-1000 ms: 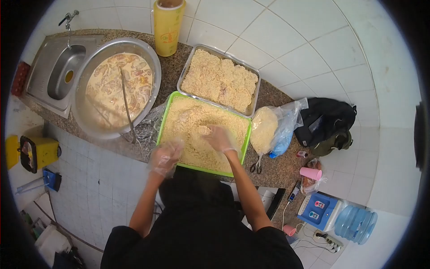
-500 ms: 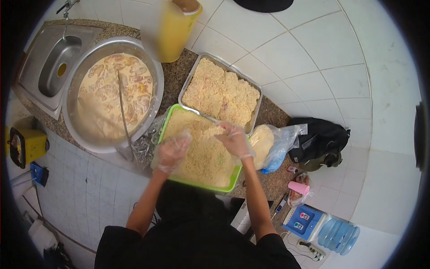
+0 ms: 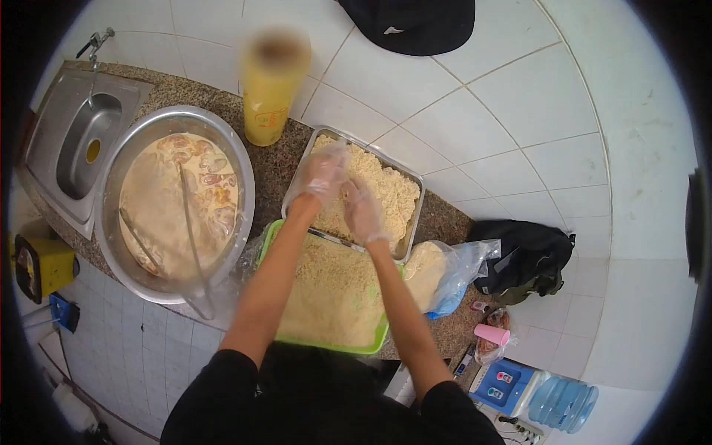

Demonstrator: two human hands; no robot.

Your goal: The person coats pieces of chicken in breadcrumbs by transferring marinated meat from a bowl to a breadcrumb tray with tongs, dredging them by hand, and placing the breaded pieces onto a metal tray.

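Both of my hands wear clear plastic gloves and reach over a metal tray [image 3: 412,230] of crumb-coated pieces [image 3: 386,189]. My left hand [image 3: 325,176] lies over the tray's left part, fingers stretched out. Just right of it and closer to me, my right hand [image 3: 363,213] touches the coated pieces with fingers extended. Whether a piece sits under the fingers is hidden. Below my wrists is a green tray [image 3: 380,335] filled with loose crumbs [image 3: 326,297].
A large metal basin [image 3: 245,222] of pieces in pale batter, with metal tongs [image 3: 194,230], stands at left beside the sink [image 3: 89,148]. A yellow cylinder [image 3: 267,111] stands behind. Bagged crumbs [image 3: 426,274] and a black bag [image 3: 523,256] lie right.
My hands have moved from the green crumb tray to the metal tray behind it. The crumb-covered piece that was in my right hand can no longer be told apart. The camera view has shifted.
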